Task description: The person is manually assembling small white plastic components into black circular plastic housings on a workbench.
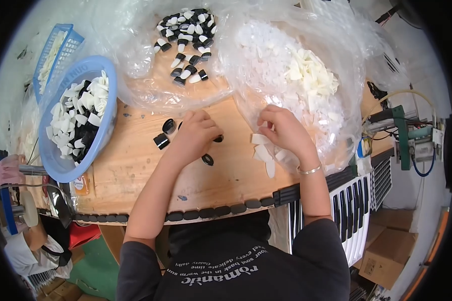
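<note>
Centrally, in the head view, black caps [161, 141] lie around the left hand [197, 133], its fingers curled, and white pieces [262, 152] just below the right hand [284, 129], fingers bent, though whether either pinches anything I cannot tell.

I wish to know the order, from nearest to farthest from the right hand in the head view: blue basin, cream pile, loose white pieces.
1. Loose white pieces: just beside the right hand, toward the person.
2. Cream pile: farther forward, slightly right.
3. Blue basin: far left.
</note>
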`<state>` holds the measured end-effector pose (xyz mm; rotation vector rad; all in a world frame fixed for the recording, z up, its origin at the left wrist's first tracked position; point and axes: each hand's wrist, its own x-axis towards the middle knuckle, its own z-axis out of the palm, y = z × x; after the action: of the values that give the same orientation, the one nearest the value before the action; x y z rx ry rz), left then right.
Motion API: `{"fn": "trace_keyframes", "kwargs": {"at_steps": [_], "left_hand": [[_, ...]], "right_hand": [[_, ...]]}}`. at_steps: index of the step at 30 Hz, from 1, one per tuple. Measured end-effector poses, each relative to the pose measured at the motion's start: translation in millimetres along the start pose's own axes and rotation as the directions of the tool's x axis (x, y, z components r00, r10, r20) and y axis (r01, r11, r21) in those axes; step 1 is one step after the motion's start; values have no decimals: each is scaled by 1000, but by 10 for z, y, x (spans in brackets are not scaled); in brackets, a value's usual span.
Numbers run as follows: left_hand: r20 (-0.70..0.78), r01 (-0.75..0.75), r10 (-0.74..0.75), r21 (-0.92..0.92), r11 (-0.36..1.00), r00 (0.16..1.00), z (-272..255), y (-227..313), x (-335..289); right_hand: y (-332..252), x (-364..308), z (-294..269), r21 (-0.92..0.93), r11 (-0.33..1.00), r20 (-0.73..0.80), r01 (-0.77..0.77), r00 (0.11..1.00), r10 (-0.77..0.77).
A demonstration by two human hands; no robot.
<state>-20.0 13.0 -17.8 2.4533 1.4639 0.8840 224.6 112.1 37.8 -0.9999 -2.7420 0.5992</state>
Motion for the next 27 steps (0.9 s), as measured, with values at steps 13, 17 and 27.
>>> {"fn": "trace_keyframes", "kwargs": {"at_steps": [13, 17, 27], "left_hand": [[459, 310, -514, -883, -352, 724, -142, 23, 96], [222, 388, -622, -910, 145, 751, -71, 81, 43], [-100, 370, -421, -326, 870, 901, -247, 308, 89]], "right_hand": [[-93, 183, 25, 57, 998, -25, -6, 1000, 8], [-351, 323, 33, 659, 752, -190, 4, 968, 162], [-586, 328, 327, 331, 818, -528, 470, 811, -252]]}}
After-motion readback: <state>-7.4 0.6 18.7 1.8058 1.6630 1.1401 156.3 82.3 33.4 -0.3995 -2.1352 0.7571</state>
